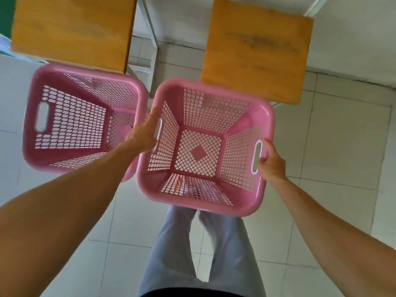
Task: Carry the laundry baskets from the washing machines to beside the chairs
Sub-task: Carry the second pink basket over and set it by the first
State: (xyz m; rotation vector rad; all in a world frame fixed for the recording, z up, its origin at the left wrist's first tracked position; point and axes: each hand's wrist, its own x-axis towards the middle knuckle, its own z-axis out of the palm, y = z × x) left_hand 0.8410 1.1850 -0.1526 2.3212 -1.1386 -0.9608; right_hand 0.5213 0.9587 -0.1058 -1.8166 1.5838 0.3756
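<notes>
Pink plastic, both baskets — square, tapering, lattice walls, rounded rims, oval handle slots. Right basket (205, 146) held over the tiled floor (342, 146), just in front of the right chair (257, 50), apparently not yet set down. Left hand (143, 133) flat against its left wall at the slot, fingers mostly extended; whether any hook through, cannot tell. Right hand (271, 163) curled around the right slot, thumb on the rim. Left basket (83, 116) just beside it below the left chair (72, 28), blurred, no hand on it; standing on the floor or not, hard to say. Risks, as judged: left side may slip, since an open palm on smooth plastic gives little hold — basket would tip left. Rims nearly touching, so lowering askew could knock the left basket. Chair seats flat, orange wood grain, pale metal legs close by: possible snag.
</notes>
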